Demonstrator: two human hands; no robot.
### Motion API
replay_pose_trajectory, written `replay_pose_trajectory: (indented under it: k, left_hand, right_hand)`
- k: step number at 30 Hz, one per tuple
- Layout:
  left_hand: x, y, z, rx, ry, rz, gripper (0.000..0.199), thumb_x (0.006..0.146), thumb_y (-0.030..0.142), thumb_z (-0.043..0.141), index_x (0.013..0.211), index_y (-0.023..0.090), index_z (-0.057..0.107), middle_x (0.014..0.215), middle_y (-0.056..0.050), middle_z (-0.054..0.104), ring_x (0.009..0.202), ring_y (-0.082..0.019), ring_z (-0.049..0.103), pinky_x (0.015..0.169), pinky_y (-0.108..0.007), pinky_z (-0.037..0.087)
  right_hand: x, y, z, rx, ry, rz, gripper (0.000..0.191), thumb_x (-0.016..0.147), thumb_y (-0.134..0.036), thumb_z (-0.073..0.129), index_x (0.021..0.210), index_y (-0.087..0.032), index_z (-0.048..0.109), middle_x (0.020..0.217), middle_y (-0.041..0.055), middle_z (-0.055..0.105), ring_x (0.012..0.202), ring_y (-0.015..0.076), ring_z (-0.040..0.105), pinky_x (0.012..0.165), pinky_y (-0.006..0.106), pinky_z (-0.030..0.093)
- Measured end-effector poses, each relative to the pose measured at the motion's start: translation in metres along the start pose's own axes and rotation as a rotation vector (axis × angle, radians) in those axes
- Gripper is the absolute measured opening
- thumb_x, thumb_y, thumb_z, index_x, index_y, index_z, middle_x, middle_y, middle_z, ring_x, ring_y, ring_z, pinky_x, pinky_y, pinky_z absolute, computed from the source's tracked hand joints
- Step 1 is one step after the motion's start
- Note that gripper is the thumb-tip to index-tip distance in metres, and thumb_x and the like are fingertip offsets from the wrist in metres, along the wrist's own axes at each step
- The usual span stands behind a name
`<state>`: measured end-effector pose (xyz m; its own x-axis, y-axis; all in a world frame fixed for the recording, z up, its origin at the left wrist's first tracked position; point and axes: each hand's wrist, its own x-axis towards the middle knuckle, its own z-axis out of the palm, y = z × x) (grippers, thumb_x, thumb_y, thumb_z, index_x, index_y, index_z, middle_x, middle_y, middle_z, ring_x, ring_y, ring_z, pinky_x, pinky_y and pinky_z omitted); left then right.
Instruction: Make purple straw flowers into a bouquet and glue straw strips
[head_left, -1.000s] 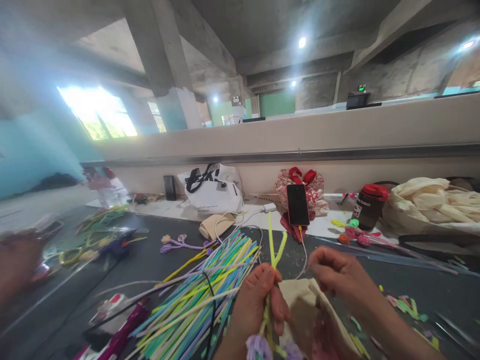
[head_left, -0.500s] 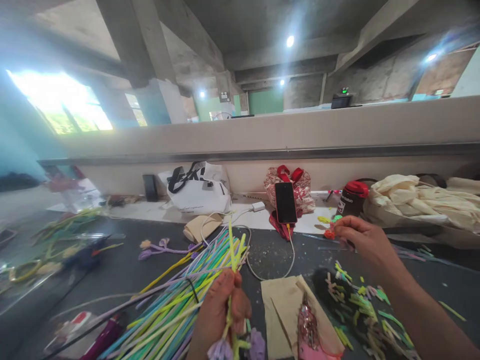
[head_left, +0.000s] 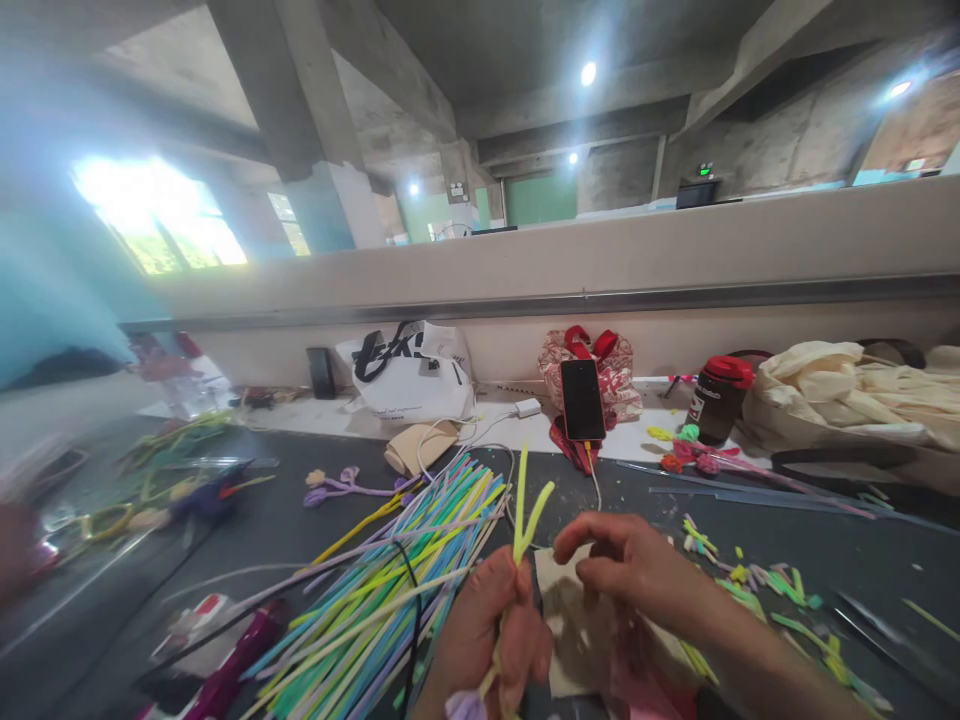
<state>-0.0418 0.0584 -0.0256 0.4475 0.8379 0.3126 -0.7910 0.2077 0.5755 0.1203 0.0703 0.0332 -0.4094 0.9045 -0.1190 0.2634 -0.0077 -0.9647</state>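
Observation:
My left hand [head_left: 491, 630] grips a twisted yellow-green pipe-cleaner stem [head_left: 525, 510] whose two ends stick up in a V; purple fuzzy petals [head_left: 465, 706] show below my fist. Just right of the stem hovers my right hand [head_left: 630, 570], fingers curled and pinched, over a brown paper piece [head_left: 574, 625]. I cannot tell whether it holds anything small. A big bundle of coloured pipe cleaners [head_left: 390, 590] lies to the left of my left hand.
Cut scraps [head_left: 757, 585] litter the dark table on the right. At the back stand a phone [head_left: 583, 400] on a cable, a red-lidded jar [head_left: 716, 398], a white bag [head_left: 412, 375], a cream cloth bag [head_left: 847, 395]. A glue gun [head_left: 214, 495] lies left.
My right hand has come back from the far right near the jar to a spot beside the stem. My left hand has tilted the stem a little rightward.

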Motion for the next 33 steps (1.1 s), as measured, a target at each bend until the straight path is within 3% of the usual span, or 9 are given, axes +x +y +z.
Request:
replay_pose_trajectory:
  k: [6, 11, 15, 20, 24, 30, 33]
  left_hand:
    - [0.000, -0.004, -0.005, 0.099, 0.052, -0.046, 0.025, 0.078, 0.036, 0.049, 0.065, 0.016, 0.055, 0.023, 0.009, 0.035, 0.016, -0.005, 0.029, 0.029, -0.015, 0.033]
    - [0.001, -0.001, -0.003, 0.062, -0.037, -0.030, 0.025, 0.082, 0.034, 0.042, 0.068, 0.018, 0.056, 0.025, 0.010, 0.034, 0.016, -0.005, 0.026, 0.028, -0.016, 0.034]
    - [-0.002, 0.000, 0.004, 0.086, 0.074, 0.002, 0.028, 0.085, 0.029, 0.036, 0.070, 0.016, 0.056, 0.030, 0.009, 0.035, 0.020, -0.004, 0.025, 0.031, -0.015, 0.035]
    - [-0.004, -0.001, 0.010, 0.055, 0.064, 0.045, 0.029, 0.086, 0.025, 0.033, 0.072, 0.014, 0.056, 0.030, 0.010, 0.032, 0.021, -0.003, 0.019, 0.032, -0.015, 0.034]
    - [-0.002, -0.001, 0.006, 0.056, 0.091, 0.035, 0.031, 0.087, 0.024, 0.030, 0.072, 0.014, 0.056, 0.030, 0.009, 0.033, 0.021, -0.004, 0.020, 0.032, -0.015, 0.035]
    - [0.003, -0.005, -0.012, 0.044, -0.147, 0.016, 0.032, 0.087, 0.027, 0.029, 0.078, 0.016, 0.057, 0.029, 0.008, 0.039, 0.019, -0.005, 0.029, 0.032, -0.017, 0.038]
    - [0.004, -0.008, -0.018, 0.032, -0.143, 0.019, 0.035, 0.087, 0.026, 0.026, 0.078, 0.015, 0.058, 0.029, 0.007, 0.040, 0.019, -0.005, 0.030, 0.033, -0.017, 0.039]
  right_hand:
    - [-0.003, 0.005, 0.011, 0.019, -0.084, -0.021, 0.024, 0.063, -0.011, 0.052, 0.084, -0.016, 0.062, 0.054, -0.0061, 0.051, 0.047, 0.0056, 0.044, 0.043, 0.014, 0.031]
    - [-0.002, 0.001, 0.006, 0.079, -0.002, 0.005, 0.009, 0.068, -0.016, 0.053, 0.076, -0.015, 0.057, 0.052, -0.0052, 0.052, 0.046, 0.0059, 0.046, 0.040, 0.013, 0.031]
    - [-0.001, 0.001, -0.001, 0.114, 0.029, 0.002, 0.007, 0.069, -0.022, 0.055, 0.071, -0.015, 0.053, 0.051, -0.0052, 0.050, 0.045, 0.0069, 0.047, 0.038, 0.014, 0.032]
    - [0.001, 0.003, -0.005, 0.112, 0.147, -0.056, 0.010, 0.068, -0.021, 0.056, 0.062, -0.017, 0.048, 0.055, -0.0045, 0.052, 0.048, 0.0084, 0.052, 0.038, 0.015, 0.035]
    - [-0.004, 0.000, -0.006, 0.078, 0.153, -0.077, 0.009, 0.068, -0.020, 0.055, 0.063, -0.017, 0.048, 0.052, -0.0056, 0.049, 0.048, 0.0098, 0.053, 0.039, 0.017, 0.040]
    - [-0.016, -0.013, -0.013, 0.133, 0.127, -0.119, 0.014, 0.066, -0.017, 0.058, 0.065, -0.019, 0.045, 0.051, -0.0076, 0.049, 0.043, 0.0077, 0.051, 0.041, 0.017, 0.039]
    - [-0.027, -0.028, -0.021, 0.089, 0.161, -0.154, 0.012, 0.068, -0.018, 0.057, 0.069, -0.020, 0.045, 0.051, -0.0087, 0.045, 0.042, 0.0064, 0.047, 0.041, 0.016, 0.037]
